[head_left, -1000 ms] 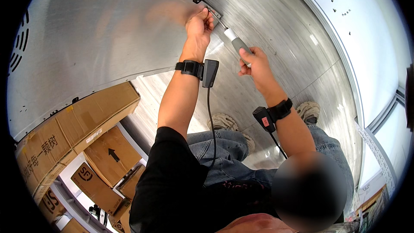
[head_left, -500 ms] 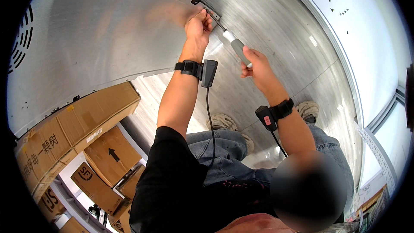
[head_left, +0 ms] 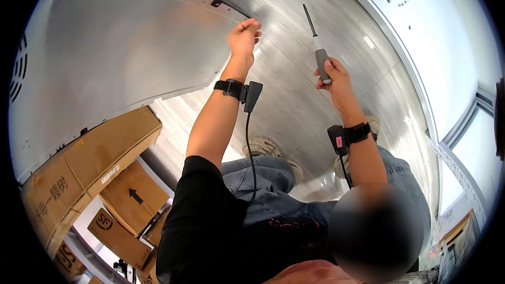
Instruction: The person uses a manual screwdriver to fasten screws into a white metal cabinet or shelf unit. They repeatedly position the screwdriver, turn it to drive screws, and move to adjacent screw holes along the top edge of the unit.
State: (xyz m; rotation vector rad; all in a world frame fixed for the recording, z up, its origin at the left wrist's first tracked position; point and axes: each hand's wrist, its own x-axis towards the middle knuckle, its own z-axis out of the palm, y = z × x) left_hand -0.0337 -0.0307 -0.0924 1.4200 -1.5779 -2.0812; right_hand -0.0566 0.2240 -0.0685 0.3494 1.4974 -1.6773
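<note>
My right hand (head_left: 334,76) grips a screwdriver (head_left: 319,52) by its grey handle, the thin dark shaft pointing up and away over the brushed metal panel (head_left: 121,52). My left hand (head_left: 245,34) is raised to the left of it with the fingers curled together, fingertips close to the panel's seam. Whether something small sits in those fingers I cannot tell. Each wrist wears a black band with a small device: one on the left wrist (head_left: 251,94), one on the right wrist (head_left: 337,139), each with a cable hanging down.
Large sheet-metal surfaces fill the upper view, with small dark brackets (head_left: 215,3) along the top edge. Several cardboard boxes (head_left: 89,158) are stacked at the lower left. A white wall (head_left: 431,26) runs along the right. Jeans and light shoes (head_left: 263,147) show below my arms.
Both hands have come away from the bracket on the panel's edge. The screwdriver has left it too, and its shaft now points freely upward. My hands are farther apart.
</note>
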